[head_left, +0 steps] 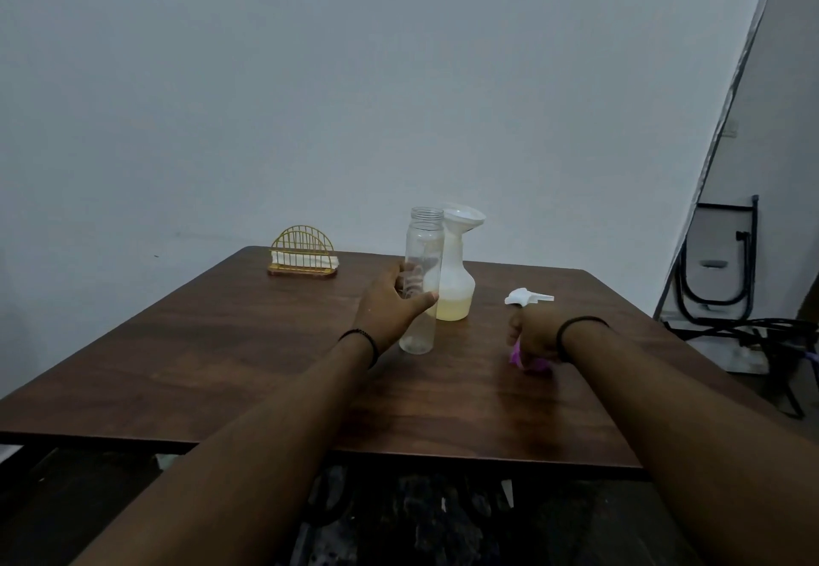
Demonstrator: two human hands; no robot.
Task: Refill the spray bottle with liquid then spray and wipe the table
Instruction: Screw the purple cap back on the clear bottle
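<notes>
While the left hand (390, 304) wraps its grip round a clear, empty, uncapped bottle (422, 282) standing on the worktop (221, 357), the right hand (534, 337) closes on a purple item (516, 355). White spray bottle (454, 286): funnel (465, 215) in neck, yellowish liquid low, just behind. Trigger head (527, 297): beyond right hand. Gold rack (302, 255): far left.

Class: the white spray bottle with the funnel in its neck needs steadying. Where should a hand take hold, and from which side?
Grip the white spray bottle at its narrow waist, from the right: the funnel caps it, and the clear bottle in the left hand blocks the left.
</notes>
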